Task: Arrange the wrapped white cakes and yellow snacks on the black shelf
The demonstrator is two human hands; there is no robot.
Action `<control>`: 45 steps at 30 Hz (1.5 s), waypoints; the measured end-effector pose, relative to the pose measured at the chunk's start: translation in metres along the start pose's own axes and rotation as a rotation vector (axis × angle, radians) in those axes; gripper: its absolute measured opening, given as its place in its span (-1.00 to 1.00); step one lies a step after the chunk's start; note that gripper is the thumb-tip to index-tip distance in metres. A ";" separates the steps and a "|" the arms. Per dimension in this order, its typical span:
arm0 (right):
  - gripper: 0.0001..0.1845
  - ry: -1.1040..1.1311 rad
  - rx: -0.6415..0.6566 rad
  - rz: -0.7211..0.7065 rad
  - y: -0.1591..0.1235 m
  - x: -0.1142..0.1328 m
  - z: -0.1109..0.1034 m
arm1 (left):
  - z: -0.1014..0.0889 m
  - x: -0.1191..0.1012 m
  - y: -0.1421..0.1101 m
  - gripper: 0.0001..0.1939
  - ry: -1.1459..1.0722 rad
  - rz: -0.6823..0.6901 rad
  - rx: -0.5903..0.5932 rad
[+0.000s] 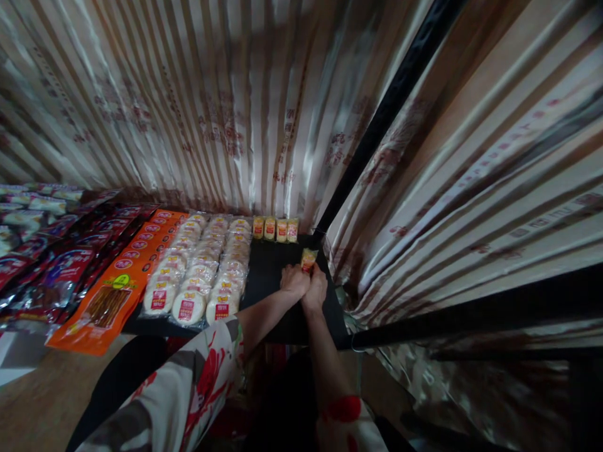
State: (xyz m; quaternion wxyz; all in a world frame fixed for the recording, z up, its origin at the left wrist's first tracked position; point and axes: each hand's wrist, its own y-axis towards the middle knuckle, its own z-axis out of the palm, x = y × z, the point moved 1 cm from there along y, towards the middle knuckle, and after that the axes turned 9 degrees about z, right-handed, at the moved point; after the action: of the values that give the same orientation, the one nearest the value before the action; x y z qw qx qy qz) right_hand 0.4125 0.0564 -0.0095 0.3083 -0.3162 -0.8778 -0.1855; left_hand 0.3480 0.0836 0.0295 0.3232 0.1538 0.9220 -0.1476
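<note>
A small yellow snack packet (308, 256) with a red label stands upright between my hands, its upper part showing above the fingers. My left hand (294, 280) is closed at its left side, and my right hand (315, 290) closes round it from the right; the two hands touch. My fingertips and the packet's lower end are hidden. Beyond them, at the shelf's back edge, several similar yellow packets (276, 230) stand in a row. Left of my hands lie columns of round white packaged cakes (188, 304) with red labels, overlapping in clear wrappers.
The black shelf (266, 270) lies beneath the goods. An orange snack bag (101, 307) and dark red bags (61, 270) overlap at the left. A black post (372, 138) rises at the back right corner, and a black rail (471, 311) runs rightward. Printed plastic sheeting (226, 113) hangs behind.
</note>
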 end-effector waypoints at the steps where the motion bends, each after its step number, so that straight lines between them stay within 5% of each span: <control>1: -0.51 0.006 -0.020 -0.004 0.005 0.000 0.004 | 0.000 -0.002 0.004 -0.65 0.022 0.035 -0.003; 5: -0.50 0.037 -0.086 -0.011 0.025 0.000 0.019 | 0.001 -0.005 0.022 -0.67 0.055 0.119 -0.042; 11: -0.49 0.057 -0.111 -0.026 0.056 -0.002 0.038 | -0.001 -0.003 0.041 -0.65 -0.096 0.074 -0.143; 19: -0.52 0.028 -0.165 -0.134 0.080 0.002 0.052 | -0.008 0.004 0.056 -0.61 0.039 0.184 -0.296; 28: -0.46 -0.023 -0.188 -0.171 0.096 0.019 0.048 | -0.009 0.020 0.068 -0.56 0.178 0.271 -0.221; 45: -0.82 0.124 -0.169 -0.168 0.106 0.021 0.059 | -0.012 0.023 0.064 -0.57 0.151 0.267 -0.239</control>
State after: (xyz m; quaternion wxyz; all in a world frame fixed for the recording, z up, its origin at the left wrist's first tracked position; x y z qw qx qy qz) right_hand 0.4458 0.1743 -0.0254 0.3174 -0.2542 -0.8618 -0.3031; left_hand 0.3481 0.1505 0.0127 0.2857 0.2458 0.9260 0.0191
